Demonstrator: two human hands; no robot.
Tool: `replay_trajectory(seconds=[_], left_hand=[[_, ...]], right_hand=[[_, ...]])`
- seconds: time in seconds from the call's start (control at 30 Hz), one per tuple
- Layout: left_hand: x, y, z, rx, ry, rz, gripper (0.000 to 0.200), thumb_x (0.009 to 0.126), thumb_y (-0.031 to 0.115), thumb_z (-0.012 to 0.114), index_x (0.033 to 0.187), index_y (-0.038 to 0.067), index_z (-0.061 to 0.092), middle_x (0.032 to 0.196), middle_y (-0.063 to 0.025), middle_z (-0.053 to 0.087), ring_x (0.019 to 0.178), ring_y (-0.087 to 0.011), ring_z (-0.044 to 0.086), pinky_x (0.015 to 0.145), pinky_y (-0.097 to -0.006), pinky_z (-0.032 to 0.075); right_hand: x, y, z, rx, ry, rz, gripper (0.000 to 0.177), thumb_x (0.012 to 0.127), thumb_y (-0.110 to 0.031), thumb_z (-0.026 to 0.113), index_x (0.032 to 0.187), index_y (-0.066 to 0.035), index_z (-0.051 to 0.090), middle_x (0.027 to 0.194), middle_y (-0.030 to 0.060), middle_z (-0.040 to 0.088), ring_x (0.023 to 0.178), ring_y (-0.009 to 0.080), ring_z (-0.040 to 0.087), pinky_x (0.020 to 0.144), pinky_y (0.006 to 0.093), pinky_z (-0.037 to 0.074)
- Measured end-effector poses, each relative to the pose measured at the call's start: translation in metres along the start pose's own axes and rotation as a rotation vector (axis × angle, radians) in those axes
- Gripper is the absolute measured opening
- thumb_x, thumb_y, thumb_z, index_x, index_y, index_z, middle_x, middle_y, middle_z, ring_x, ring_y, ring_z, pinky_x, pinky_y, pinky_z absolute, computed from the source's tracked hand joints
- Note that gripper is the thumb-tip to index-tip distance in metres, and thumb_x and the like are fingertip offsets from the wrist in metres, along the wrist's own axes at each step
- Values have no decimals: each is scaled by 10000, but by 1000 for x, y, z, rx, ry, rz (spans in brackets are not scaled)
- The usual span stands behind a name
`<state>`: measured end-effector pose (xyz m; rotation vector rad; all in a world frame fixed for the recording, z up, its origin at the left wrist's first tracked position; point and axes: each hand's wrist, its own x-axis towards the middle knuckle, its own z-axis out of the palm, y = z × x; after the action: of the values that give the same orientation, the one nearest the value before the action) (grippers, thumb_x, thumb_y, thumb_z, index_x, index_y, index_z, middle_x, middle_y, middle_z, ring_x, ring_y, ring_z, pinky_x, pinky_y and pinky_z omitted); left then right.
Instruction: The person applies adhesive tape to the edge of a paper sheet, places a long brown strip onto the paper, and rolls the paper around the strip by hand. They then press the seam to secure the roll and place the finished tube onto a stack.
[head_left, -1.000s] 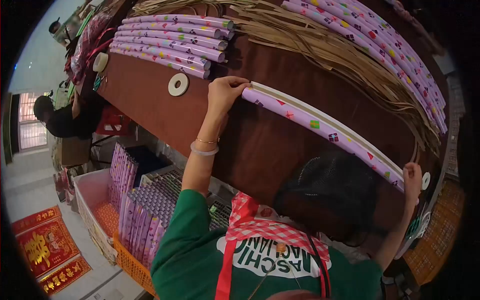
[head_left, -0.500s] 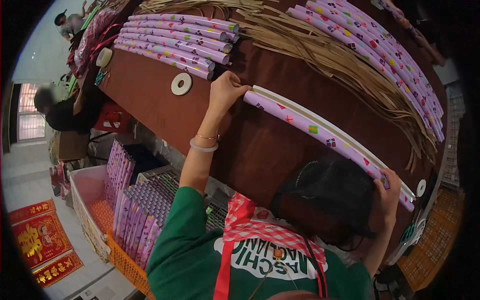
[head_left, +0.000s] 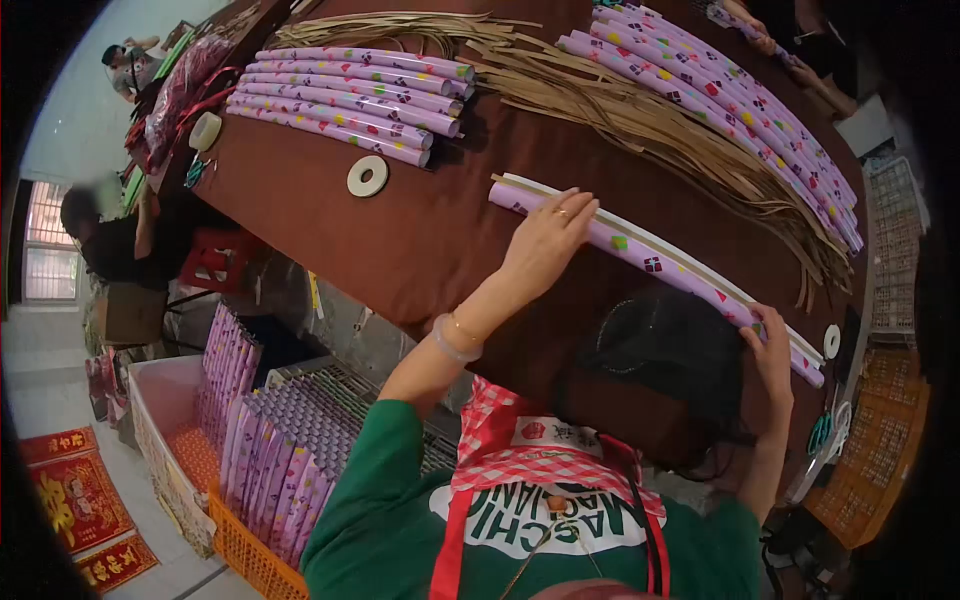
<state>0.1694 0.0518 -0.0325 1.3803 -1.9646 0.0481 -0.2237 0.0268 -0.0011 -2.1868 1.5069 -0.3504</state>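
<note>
A lilac roll of gift-patterned wrapping paper [head_left: 690,280] lies across the brown cloth in front of me. A tan strip [head_left: 640,246] runs along its length, beside a white edge of the paper. My left hand [head_left: 550,235] is over the roll near its left end, fingers pressed together across the strip and the thumb hidden. My right hand [head_left: 770,350] is wrapped around the roll near its right end, its fingers curled over the far side. Part of the roll's near side is covered by the dark cap [head_left: 660,370].
Stacks of lilac rolls [head_left: 350,100] and more lilac rolls [head_left: 720,110] flank a heap of tan strips [head_left: 650,120]. White tape rolls [head_left: 368,176] and green-handled scissors [head_left: 820,435] lie on the table [head_left: 320,240]. A crate [head_left: 240,545] holds upright rolls. Other people work nearby.
My left hand has moved right from pinching the left end of the roll to lying over it. My right hand stays near the right end. The view has shifted slightly.
</note>
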Motion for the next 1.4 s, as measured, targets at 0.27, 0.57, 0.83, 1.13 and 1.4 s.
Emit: replay_trajectory(seconds=[0.27, 0.57, 0.83, 1.13, 1.4], left_hand=[[12, -15, 27, 133, -381, 207, 235, 750, 192, 628, 920, 41, 567, 946, -126, 576, 925, -294, 567, 760, -388, 488], [25, -10, 23, 226, -599, 258, 353, 730, 266, 681, 947, 21, 547, 998, -146, 550, 965, -315, 535, 816, -386, 458], [46, -5, 12, 288, -810, 291, 341, 691, 255, 707, 906, 24, 578, 952, -158, 576, 930, -325, 550, 823, -410, 455], [61, 13, 10, 352, -916, 74, 322, 681, 130, 689, 954, 46, 540, 921, -134, 583, 895, -335, 569, 765, -426, 454], [58, 37, 12, 395, -886, 67, 371, 739, 12, 608, 1087, 21, 480, 1025, -172, 544, 930, -369, 548, 735, -453, 453]], right_hand=[[-7, 3, 8, -141, 100, -194, 265, 809, -86, 605, 1051, -12, 527, 1013, 140, 515, 953, 340, 498, 826, 389, 403], [-17, -1, 19, -139, 149, -70, 300, 802, -93, 608, 1076, -29, 503, 1032, 149, 513, 991, 346, 489, 848, 412, 398], [-22, 9, 39, -190, 328, -90, 338, 787, -112, 636, 1096, -32, 524, 1054, 149, 542, 1020, 339, 494, 919, 418, 376], [-19, 16, 54, -65, 463, -109, 412, 687, -94, 711, 1055, -50, 531, 1017, 119, 526, 985, 321, 504, 884, 406, 390], [-22, 19, 57, -117, 525, -81, 377, 681, -136, 726, 1002, -44, 551, 986, 96, 540, 955, 274, 527, 909, 391, 394]])
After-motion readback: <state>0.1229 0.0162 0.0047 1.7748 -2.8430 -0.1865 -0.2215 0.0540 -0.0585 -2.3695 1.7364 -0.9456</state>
